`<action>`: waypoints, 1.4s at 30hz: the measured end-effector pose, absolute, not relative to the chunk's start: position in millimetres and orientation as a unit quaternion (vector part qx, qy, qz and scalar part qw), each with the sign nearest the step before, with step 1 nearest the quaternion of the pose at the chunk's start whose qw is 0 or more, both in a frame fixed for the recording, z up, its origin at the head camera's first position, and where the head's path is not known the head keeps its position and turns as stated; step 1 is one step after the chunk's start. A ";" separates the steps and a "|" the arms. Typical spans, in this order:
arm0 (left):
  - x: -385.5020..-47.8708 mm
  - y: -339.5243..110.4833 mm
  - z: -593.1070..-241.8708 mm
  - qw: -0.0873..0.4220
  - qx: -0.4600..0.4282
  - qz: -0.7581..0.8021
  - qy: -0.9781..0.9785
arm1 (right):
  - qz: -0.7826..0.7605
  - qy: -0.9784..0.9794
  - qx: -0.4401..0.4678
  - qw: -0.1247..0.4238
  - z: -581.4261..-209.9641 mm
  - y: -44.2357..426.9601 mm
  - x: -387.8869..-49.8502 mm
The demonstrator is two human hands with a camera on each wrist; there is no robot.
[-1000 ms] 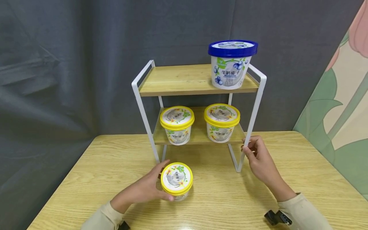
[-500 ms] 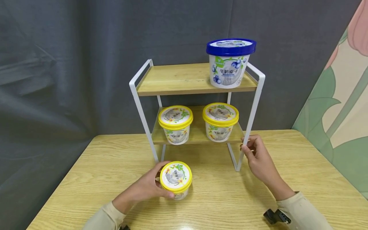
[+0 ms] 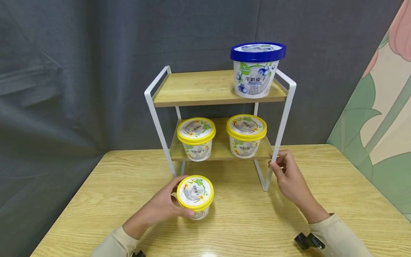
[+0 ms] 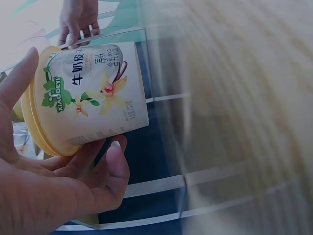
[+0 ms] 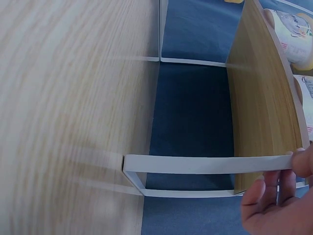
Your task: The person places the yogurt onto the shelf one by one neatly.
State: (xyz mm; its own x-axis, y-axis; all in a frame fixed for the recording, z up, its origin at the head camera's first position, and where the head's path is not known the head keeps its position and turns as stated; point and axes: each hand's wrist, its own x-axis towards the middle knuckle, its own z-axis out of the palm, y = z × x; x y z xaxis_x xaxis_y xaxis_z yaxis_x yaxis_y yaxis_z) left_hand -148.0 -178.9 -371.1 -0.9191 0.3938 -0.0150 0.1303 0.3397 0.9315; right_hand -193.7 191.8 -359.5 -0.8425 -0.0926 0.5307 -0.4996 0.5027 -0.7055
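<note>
My left hand (image 3: pixel 163 203) grips a yellow-lidded ice cream tub (image 3: pixel 196 194) by its side, in front of the rack. In the left wrist view that tub (image 4: pixel 93 98), printed with vanilla flowers, has a gap between its base and the table. My right hand (image 3: pixel 290 178) pinches the front right leg of the white-framed two-tier rack (image 3: pixel 210 98). Thumb and fingers lie on either side of the metal bar (image 5: pixel 210 164) in the right wrist view. Two matching tubs, a left one (image 3: pixel 196 137) and a right one (image 3: pixel 245 137), stand on the lower shelf.
A larger blue-lidded blueberry tub (image 3: pixel 257 71) stands at the right end of the upper shelf (image 3: pixel 196 87). The rack stands on a wooden table (image 3: pixel 240 228). Behind is a dark grey curtain (image 3: pixel 128 43); a painted floral panel (image 3: pixel 379 117) rises at right.
My left hand has closed more firmly on the yellow-lidded tub and lifted it slightly, moving it a little toward the rack. The right hand stays on the rack leg.
</note>
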 end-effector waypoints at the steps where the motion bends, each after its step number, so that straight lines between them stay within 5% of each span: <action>1: -147.9 -179.4 -368.7 0.116 0.163 0.549 0.811 | 0.466 -0.839 0.177 0.220 -359.3 191.7 -193.9; 42: -124.4 -181.4 -221.1 -0.041 0.182 0.586 0.789 | 0.460 -0.837 0.184 0.233 -362.3 193.3 -195.3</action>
